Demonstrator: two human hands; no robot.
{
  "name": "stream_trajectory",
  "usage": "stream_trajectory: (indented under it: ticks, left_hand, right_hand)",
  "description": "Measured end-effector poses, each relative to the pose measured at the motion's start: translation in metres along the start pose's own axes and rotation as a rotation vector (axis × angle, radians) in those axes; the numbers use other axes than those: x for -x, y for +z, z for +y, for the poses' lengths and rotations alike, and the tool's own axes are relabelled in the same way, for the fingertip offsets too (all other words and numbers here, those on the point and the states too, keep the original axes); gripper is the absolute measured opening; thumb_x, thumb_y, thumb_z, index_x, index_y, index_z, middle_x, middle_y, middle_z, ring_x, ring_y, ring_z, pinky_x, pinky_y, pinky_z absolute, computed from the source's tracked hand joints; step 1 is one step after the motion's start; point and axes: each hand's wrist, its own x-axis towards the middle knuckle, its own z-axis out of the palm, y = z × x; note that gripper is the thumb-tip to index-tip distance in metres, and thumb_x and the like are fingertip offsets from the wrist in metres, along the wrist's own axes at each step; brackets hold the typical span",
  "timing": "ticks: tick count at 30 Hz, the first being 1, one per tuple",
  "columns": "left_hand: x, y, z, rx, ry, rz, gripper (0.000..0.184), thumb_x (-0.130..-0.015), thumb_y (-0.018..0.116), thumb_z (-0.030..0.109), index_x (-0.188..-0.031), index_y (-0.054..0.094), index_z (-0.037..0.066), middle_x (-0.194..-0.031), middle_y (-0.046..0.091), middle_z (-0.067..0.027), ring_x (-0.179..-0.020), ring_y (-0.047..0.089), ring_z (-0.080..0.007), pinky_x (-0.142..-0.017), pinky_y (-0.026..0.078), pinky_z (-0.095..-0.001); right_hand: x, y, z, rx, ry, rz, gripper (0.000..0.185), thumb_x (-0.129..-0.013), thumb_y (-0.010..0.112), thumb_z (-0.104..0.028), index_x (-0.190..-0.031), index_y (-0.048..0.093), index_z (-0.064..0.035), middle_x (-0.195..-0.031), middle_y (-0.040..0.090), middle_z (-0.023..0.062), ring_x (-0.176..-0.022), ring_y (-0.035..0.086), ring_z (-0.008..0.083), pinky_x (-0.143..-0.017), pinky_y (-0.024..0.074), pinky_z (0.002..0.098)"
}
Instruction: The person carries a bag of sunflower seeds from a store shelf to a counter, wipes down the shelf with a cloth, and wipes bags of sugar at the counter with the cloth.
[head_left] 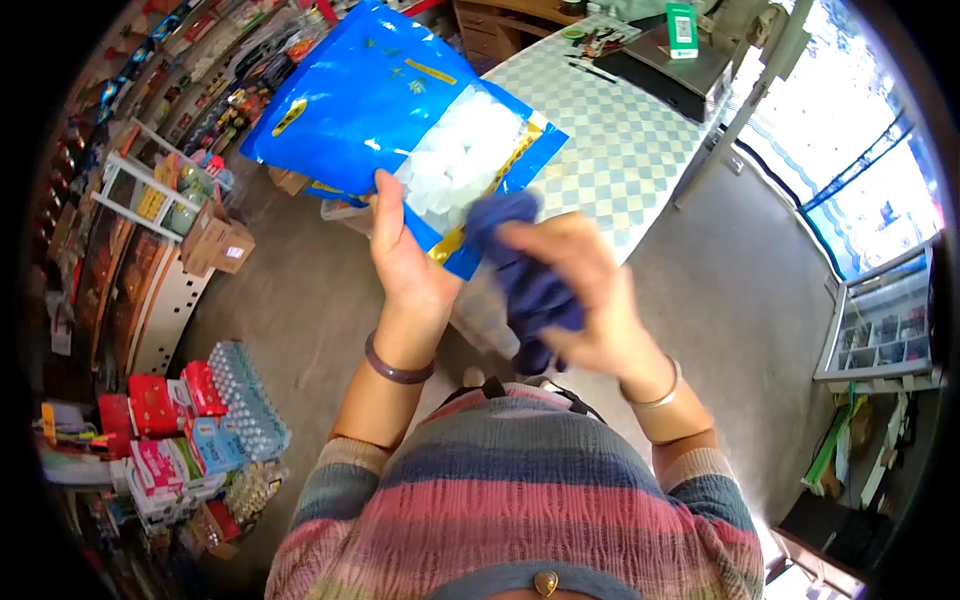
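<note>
My left hand (pixel 408 255) grips the lower edge of a shiny blue plastic bag (pixel 345 100), its thumb lying on the front. Through the bag's see-through window, white lumps (pixel 460 150) are visible. In my right hand (pixel 590 290) is a bunched dark blue cloth (pixel 525 270), blurred by motion. The cloth is by the bag's lower right corner; whether it touches the bag I cannot tell. Below the cloth, a pale translucent item (pixel 485 315) shows partly, its kind unclear.
A checkered table (pixel 620 150) ahead carries a flat scale (pixel 670 65) and a green code stand (pixel 682 30). Stocked shelves (pixel 190 90) line the left, near a cardboard box (pixel 218 242). Red and pink packages (pixel 165 405) and egg trays (pixel 245 400) are stacked lower left. A glass case (pixel 885 320) stands right.
</note>
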Motion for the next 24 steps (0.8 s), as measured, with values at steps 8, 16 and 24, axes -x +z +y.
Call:
stream_trajectory:
  ticks: [8, 16, 24]
  left_hand:
    - [0.010, -0.009, 0.004, 0.100, -0.045, -0.099, 0.064, -0.096, 0.038, 0.047, -0.141, 0.025, 0.003, -0.141, 0.038, -0.0160, -0.127, 0.041, -0.0338, -0.105, 0.033, -0.0492]
    - [0.017, -0.013, 0.002, -0.067, -0.017, -0.087, 0.061, -0.095, 0.041, 0.042, -0.144, 0.022, 0.009, -0.145, 0.032, -0.0151, -0.130, 0.035, -0.0368, -0.106, 0.031, -0.0540]
    - [0.022, -0.011, 0.000, -0.043, -0.106, -0.151, 0.052, -0.098, 0.041, 0.026, -0.143, 0.021, 0.011, -0.141, 0.036, -0.0137, -0.127, 0.041, -0.0339, -0.103, 0.037, -0.0515]
  right_hand:
    - [0.016, 0.000, 0.039, -0.018, 0.219, -0.109, 0.056, -0.054, 0.067, 0.002, -0.109, 0.062, -0.0079, -0.097, 0.058, 0.0134, -0.090, 0.058, 0.0327, -0.079, 0.0492, 0.0388]
    - [-0.002, -0.007, 0.057, -0.498, 0.399, 0.423, 0.043, -0.090, 0.055, -0.009, -0.131, 0.045, -0.0012, -0.121, 0.054, 0.0065, -0.106, 0.052, 0.0146, -0.097, 0.0379, 0.0283]
    - [0.010, 0.019, 0.074, -0.989, 0.594, 0.593, 0.028, -0.087, 0.061, -0.007, -0.114, 0.056, 0.0016, -0.104, 0.063, 0.0064, -0.094, 0.058, 0.0129, -0.085, 0.0462, 0.0267]
